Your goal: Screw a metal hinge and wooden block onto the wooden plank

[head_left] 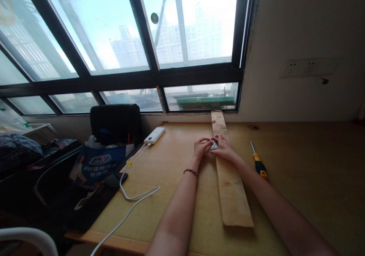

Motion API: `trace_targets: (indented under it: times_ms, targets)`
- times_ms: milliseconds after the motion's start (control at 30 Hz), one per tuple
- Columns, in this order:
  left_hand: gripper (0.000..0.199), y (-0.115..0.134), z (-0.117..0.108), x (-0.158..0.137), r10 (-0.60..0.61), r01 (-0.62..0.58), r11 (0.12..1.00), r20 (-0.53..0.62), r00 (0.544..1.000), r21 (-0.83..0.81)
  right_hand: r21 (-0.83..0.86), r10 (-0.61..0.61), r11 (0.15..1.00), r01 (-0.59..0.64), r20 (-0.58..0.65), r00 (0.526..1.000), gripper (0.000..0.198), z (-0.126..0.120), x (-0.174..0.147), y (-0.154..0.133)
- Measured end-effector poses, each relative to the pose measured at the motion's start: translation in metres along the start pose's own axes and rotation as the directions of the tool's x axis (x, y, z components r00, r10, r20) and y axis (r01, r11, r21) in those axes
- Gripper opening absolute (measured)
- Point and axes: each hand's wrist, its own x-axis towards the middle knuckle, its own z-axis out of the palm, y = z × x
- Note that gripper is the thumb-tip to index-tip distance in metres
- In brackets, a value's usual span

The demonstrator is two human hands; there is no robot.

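A small silver metal hinge [213,145] with dark holes is pinched between my two hands over the wooden board [232,189]. My left hand [201,148] grips its left side with bent fingers, just off the board's left edge. From the right, my right hand [224,148] holds the other side, its fingers curled over the hinge and the palm above the board. The board lies lengthwise on the table, its far end near the window sill. To the right of my right forearm lies a yellow-and-black screwdriver [259,166], its shaft pointing away from me.
A white power bank [154,135] sits at the table's left edge, its white cable [137,199] running toward me. Beside the table on the left are a black chair [116,123] and a blue bag [98,162]. The window and wall stand behind the table [176,172].
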Motion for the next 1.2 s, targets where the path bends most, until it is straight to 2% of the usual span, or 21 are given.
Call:
trace_targets:
  times_ms: [233,467,667,767,900,1100,1200]
  targets:
    - [0.032,0.0001,0.0002,0.0002,-0.005,0.004,1.000,0.010,1.000,0.020,0.009,-0.005,1.000,0.005,0.001,1.000,0.065,0.0003,0.0005,0.0010]
    - [0.030,-0.0017,0.0019,0.0003,0.049,-0.043,0.997,-0.083,0.995,0.071,0.008,-0.018,1.000,0.018,-0.014,1.000,0.065,0.0009,0.0004,0.0013]
    - [0.031,-0.0029,0.0069,-0.0001,-0.003,0.000,1.000,-0.129,0.992,-0.025,0.007,-0.007,1.000,0.007,-0.009,1.000,0.066,0.0009,0.0007,0.0013]
    - [0.031,-0.0023,0.0058,-0.0005,-0.009,0.003,0.998,-0.100,0.995,-0.056,0.012,-0.001,1.000,0.002,-0.006,1.000,0.066,0.0008,0.0007,0.0013]
    - [0.031,-0.0014,0.0018,0.0005,0.020,-0.019,1.000,-0.034,0.999,0.019,0.016,-0.001,1.000,0.001,-0.005,1.000,0.064,-0.0002,0.0004,0.0007]
    - [0.030,-0.0031,0.0021,0.0022,0.031,-0.031,0.999,-0.105,0.994,-0.004,0.022,0.009,1.000,-0.009,0.007,1.000,0.064,-0.0023,0.0001,-0.0019]
    - [0.031,-0.0029,0.0020,0.0016,0.020,-0.021,1.000,-0.066,0.998,-0.014,0.026,0.013,1.000,-0.013,0.002,1.000,0.064,-0.0030,-0.0003,-0.0028]
